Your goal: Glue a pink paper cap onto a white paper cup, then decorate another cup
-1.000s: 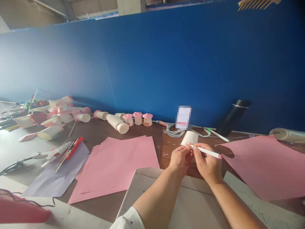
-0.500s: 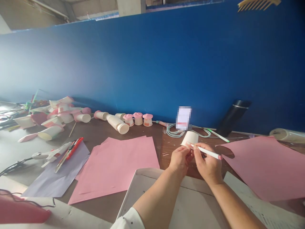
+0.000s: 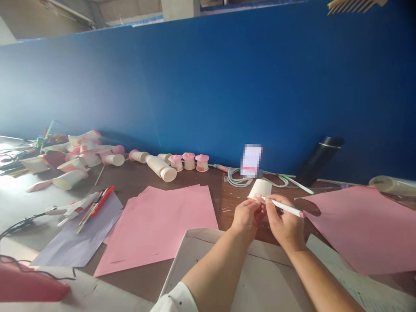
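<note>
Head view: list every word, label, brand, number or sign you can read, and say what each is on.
No text can be read.
Pale sheet at lower right: print-like marks, too blurred to read.
White panel behind the cup: pixelated, unreadable.
White pen in the right hand: no lettering can be made out.
Three pink-topped cups: orange marks too small to read.

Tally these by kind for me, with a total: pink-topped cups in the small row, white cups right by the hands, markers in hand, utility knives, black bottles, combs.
Pink-topped cups: 3
White cup by the hands: 1
Marker in the right hand: 1
Utility knife: 1
Black bottle: 1
Comb: 1
Total: 8
</note>
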`<act>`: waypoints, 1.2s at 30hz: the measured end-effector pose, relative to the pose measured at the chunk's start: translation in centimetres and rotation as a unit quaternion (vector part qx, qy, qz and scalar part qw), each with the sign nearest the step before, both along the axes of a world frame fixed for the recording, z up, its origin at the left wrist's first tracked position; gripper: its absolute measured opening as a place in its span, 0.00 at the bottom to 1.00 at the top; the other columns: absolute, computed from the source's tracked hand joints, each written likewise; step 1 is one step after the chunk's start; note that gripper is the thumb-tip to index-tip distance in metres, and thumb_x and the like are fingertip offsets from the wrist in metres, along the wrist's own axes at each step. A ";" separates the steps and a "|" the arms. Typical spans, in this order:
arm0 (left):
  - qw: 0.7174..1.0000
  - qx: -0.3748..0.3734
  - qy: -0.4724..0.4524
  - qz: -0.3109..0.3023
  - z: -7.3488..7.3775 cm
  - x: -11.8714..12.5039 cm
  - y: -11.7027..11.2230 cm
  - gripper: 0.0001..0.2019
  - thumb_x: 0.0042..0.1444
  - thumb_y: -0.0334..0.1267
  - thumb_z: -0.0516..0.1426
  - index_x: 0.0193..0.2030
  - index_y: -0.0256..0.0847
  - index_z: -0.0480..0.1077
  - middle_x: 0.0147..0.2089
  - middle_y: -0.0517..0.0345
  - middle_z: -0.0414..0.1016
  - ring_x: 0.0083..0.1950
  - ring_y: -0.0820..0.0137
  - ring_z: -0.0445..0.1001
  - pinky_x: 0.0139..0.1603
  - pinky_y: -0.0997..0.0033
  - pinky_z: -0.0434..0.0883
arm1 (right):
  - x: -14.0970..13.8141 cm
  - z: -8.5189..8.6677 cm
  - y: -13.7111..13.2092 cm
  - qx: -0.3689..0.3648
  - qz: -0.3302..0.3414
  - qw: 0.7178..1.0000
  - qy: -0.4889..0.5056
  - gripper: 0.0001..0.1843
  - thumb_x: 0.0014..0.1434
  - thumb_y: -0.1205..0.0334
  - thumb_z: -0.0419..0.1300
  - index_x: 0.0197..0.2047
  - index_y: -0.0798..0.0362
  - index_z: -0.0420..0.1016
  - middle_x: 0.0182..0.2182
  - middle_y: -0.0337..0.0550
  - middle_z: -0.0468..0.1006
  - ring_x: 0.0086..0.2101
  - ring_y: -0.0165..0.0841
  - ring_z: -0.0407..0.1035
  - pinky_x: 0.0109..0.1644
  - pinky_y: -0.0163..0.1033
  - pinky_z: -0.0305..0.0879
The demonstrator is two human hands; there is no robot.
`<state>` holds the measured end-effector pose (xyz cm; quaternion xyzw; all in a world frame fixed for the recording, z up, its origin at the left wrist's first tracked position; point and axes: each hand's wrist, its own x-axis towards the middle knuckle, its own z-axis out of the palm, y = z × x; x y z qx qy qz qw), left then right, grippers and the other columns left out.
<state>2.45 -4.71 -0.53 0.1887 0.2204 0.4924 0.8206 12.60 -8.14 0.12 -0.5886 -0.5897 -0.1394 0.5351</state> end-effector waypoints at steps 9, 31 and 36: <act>1.000 0.011 0.006 -0.003 -0.4 0.1 0.2 0.16 0.40 0.39 0.74 0.31 0.32 0.76 0.31 0.55 0.73 0.33 0.75 0.72 0.41 0.75 0.70 | -0.2 0.2 -0.2 -0.017 0.020 0.999 0.024 0.13 0.66 0.51 0.57 0.37 0.49 0.76 0.31 0.46 0.83 0.32 0.38 0.79 0.38 0.40 0.75; 0.999 -0.025 -0.036 0.000 0.9 -0.4 -0.2 0.05 0.53 0.28 0.66 0.30 0.33 0.75 0.32 0.55 0.73 0.32 0.77 0.71 0.45 0.77 0.73 | 0.8 -0.8 0.0 0.011 0.010 0.997 0.071 0.14 0.66 0.51 0.60 0.43 0.54 0.76 0.34 0.48 0.81 0.30 0.36 0.76 0.36 0.42 0.74; 0.999 -0.009 -0.044 -0.005 0.4 -0.3 0.0 0.04 0.53 0.30 0.67 0.33 0.32 0.76 0.33 0.54 0.74 0.33 0.77 0.72 0.44 0.79 0.73 | 0.4 -0.3 -0.1 0.030 0.013 0.999 0.040 0.12 0.66 0.53 0.60 0.42 0.53 0.75 0.33 0.48 0.82 0.32 0.38 0.77 0.38 0.42 0.75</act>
